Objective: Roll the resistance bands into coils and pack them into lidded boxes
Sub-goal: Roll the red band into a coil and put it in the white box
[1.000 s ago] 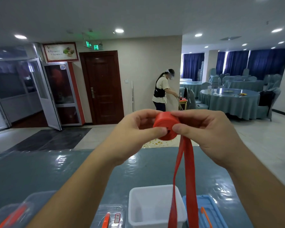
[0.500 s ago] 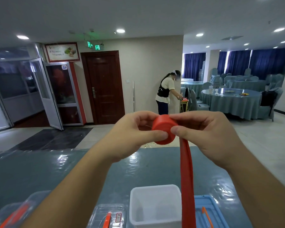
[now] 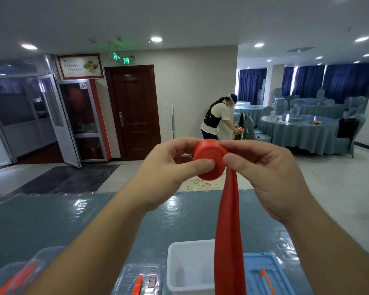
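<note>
Doors fill the upper left of the frame: glass panels (image 3: 75, 122) standing open, then a dark wooden door (image 3: 134, 111) with a green exit sign (image 3: 120, 58) above it. Along the bottom left we see 2 clear lidded boxes (image 3: 15, 273) (image 3: 140, 279) on our table (image 3: 51, 220), each with something orange showing through the plastic.

At the centre of the frame our left hand (image 3: 168, 171) pinches the coil (image 3: 209, 160), its thumb pressed on the near face and its fingers curled over the top. The coil is the rolled part of a red resistance band (image 3: 228, 231), held up in the air above the table. Our right hand (image 3: 271, 177) grips the coil's other side, thumb on the band where it leaves the roll. The loose tail hangs straight down and crosses in front of a white open box (image 3: 190, 267) at bottom centre, hiding its right wall. Just right of that lies a blue lid (image 3: 262, 273) with an orange clip.

Behind the hands, another person (image 3: 216, 118) bends over a small cart. At the upper right stand round tables (image 3: 298, 133) in pale blue cloths, covered chairs and dark blue curtains (image 3: 347, 81).
</note>
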`<state>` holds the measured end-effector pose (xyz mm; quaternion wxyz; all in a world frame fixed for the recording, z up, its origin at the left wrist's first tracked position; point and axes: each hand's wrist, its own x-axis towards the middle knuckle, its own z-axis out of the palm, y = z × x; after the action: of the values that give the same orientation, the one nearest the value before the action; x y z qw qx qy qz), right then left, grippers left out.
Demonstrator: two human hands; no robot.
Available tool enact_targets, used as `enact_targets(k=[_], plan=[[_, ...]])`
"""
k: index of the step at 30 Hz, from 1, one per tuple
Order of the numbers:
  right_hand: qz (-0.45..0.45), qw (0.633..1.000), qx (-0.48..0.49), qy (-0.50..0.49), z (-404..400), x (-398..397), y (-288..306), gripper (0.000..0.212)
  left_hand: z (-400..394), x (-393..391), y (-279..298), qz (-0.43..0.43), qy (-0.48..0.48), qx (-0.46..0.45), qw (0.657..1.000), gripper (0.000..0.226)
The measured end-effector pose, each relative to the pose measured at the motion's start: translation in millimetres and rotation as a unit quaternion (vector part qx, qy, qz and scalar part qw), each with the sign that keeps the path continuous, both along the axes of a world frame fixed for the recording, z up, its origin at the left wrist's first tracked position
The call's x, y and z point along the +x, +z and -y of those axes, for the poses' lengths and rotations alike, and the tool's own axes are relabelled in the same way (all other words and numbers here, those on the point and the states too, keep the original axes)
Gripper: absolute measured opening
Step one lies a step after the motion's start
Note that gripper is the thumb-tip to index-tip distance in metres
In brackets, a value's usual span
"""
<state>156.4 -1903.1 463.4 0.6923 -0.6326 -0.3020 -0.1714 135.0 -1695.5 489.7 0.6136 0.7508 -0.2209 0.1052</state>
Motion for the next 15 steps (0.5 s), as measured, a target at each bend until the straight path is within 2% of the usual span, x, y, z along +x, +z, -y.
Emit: enact_targets(k=[2,4,9,10,13,15], plan=[[-0.03,0.998,0.035,0.037,-1.4,4.0,-4.2,0.038,7.9,-0.7,-7.9,-0.021,0.008,-0.084,0.996,0.029],[-0.038,0.999,0.025,0.028,-0.9,6.8,-5.1,0.038,12.2,2.1,-14.4,-0.023,0.016,-0.098,0.995,0.029],[0.003,0.998,-0.06,-0.017,-0.9,3.7,1.7,0.043,-2.7,11.7,-4.8,0.004,-0.016,0.038,0.999,0.037],[0.004,0.999,-0.042,-0.014,-2.5,3.3,1.1,0.045,-3.9,12.6,-4.1,0.008,-0.022,0.02,1.0,0.038],[-0.029,0.998,0.058,0.023,-7.3,4.1,1.4,0.042,5.0,10.6,-8.6,-0.008,-0.036,-0.115,0.993,0.04],[-0.026,0.998,0.051,0.011,-7.5,5.7,2.8,0.036,13.4,10.1,-15.4,-0.027,-0.043,-0.178,0.983,0.041]])
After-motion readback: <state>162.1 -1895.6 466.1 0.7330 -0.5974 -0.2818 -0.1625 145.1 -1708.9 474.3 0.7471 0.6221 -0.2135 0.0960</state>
